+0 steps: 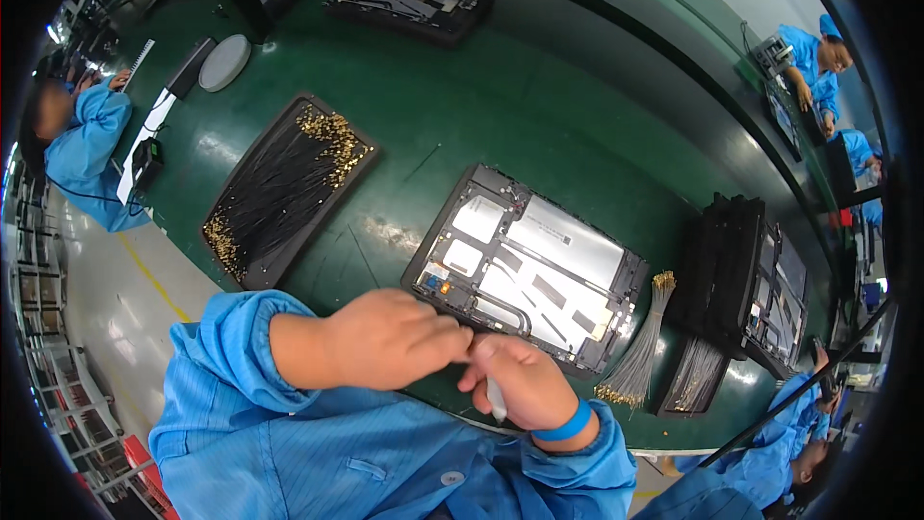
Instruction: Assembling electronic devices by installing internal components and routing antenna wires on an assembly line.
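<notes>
Both my hands meet just in front of the near edge of an opened tablet (563, 241), which lies tilted in a black tray and shows silver battery panels and a small circuit board. My left hand (395, 342) is closed, its thumb and finger pinched at the right fingertips. Curled in toward it is my right hand (527, 385), with a blue wrist band. A small whitish piece (496, 399) shows at its fingers; whether it is held or worn on a finger is unclear. What the fingertips pinch is too small to make out.
Left of the tablet sits a dark tray of black cables (289, 178) with gold ends. At right are a grey cable bundle (643, 342), a small cable tray (695, 376) and stacked black trays (717, 265). Another opened device (414, 0) lies at the back. Co-workers (91, 140) sit around.
</notes>
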A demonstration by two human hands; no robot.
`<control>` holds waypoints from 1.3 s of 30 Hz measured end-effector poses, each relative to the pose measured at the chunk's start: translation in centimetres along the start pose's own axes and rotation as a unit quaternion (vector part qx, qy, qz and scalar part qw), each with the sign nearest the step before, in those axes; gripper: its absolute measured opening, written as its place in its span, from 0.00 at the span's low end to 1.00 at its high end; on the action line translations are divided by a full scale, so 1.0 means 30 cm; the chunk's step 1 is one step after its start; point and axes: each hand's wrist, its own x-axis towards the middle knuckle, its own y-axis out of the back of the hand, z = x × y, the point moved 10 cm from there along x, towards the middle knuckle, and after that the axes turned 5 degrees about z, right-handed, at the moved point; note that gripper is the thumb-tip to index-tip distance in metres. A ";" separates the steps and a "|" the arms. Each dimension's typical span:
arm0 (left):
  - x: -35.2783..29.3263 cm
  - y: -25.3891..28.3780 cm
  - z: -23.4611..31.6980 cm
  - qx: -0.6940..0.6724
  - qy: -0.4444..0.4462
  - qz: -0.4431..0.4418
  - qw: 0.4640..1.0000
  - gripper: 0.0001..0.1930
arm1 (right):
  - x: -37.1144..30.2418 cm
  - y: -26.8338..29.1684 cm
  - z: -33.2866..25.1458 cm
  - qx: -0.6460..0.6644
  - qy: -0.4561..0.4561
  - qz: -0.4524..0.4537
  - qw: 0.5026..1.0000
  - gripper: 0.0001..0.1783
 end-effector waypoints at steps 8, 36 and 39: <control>-0.042 -0.038 0.022 0.061 -0.025 -0.005 0.998 0.13 | -0.011 0.047 0.071 -0.110 -0.046 0.056 0.991 0.16; -0.029 0.022 0.027 0.015 0.024 0.096 0.995 0.13 | -0.036 0.076 0.034 -0.112 0.086 0.128 0.982 0.13; -0.038 -0.084 0.018 -0.048 0.059 0.010 0.997 0.11 | -0.032 0.087 0.102 -0.021 0.006 0.097 0.995 0.13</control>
